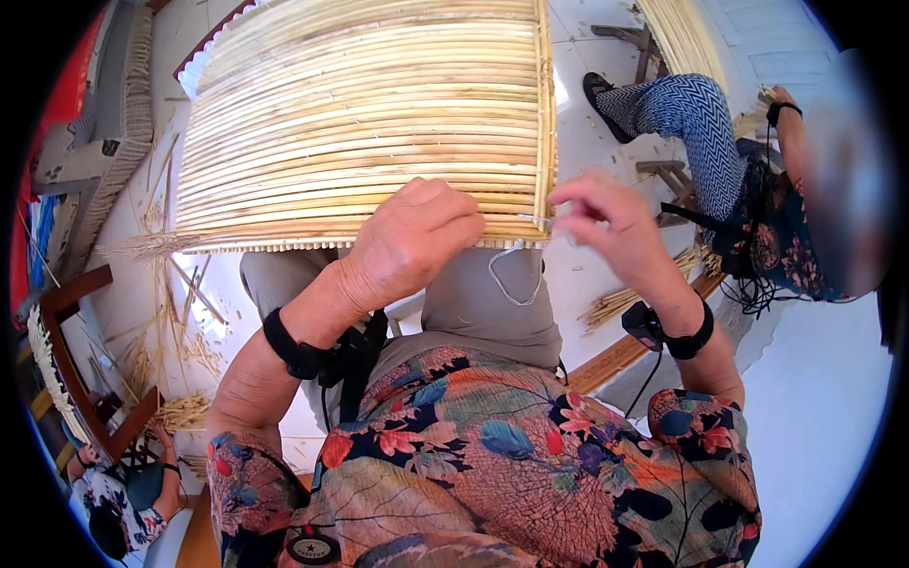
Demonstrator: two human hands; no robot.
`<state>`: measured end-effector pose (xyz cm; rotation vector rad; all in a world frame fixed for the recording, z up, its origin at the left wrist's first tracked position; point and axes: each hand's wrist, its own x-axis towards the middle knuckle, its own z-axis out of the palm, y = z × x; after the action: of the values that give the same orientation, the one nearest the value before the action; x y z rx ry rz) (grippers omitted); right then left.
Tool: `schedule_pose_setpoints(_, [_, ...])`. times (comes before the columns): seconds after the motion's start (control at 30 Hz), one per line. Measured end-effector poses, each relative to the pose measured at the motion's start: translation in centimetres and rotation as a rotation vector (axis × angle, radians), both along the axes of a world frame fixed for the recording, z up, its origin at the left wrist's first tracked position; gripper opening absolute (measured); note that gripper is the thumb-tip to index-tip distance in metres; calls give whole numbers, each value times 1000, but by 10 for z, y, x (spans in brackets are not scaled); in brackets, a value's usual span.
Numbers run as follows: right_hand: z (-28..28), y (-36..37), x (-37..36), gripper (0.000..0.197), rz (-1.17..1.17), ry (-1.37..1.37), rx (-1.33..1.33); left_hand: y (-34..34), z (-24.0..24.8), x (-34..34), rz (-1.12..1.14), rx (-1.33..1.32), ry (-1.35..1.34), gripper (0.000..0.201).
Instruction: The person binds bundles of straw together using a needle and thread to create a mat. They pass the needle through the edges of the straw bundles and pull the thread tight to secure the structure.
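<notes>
Across my knees lies a mat of pale yellow stalks (369, 128), laid side by side with a bound strip of stalks along its right edge. My left hand (417, 232) is closed on the mat's near edge, its fingertips hidden beneath the knuckles. Just off the near right corner, my right hand (611, 222) has its thumb and forefinger apart, with nothing visible between them. A thin shiny needle-like piece (535, 220) pokes out at that corner, close to my right fingertips. From the near edge a loop of white thread (494, 281) hangs over my trousers.
Another person (757, 180) sits at the right, near wooden stools and a second stalk mat (682, 38). A further person (133, 497) is at lower left. Loose stalks (189, 355) litter the floor at left; a stalk bundle (615, 301) lies right of my knees.
</notes>
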<state>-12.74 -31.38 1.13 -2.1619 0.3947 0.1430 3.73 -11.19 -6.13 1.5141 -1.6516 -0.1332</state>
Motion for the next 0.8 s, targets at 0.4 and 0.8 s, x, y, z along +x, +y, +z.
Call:
schedule_pose_setpoints(0.4, [-23, 35, -51, 16, -543, -52, 543, -6, 2, 4, -32, 53, 114, 25])
schedule_pose_setpoints(0.8, [-22, 26, -68, 18, -776, -273, 845, 5, 0, -5, -4, 19, 30, 27])
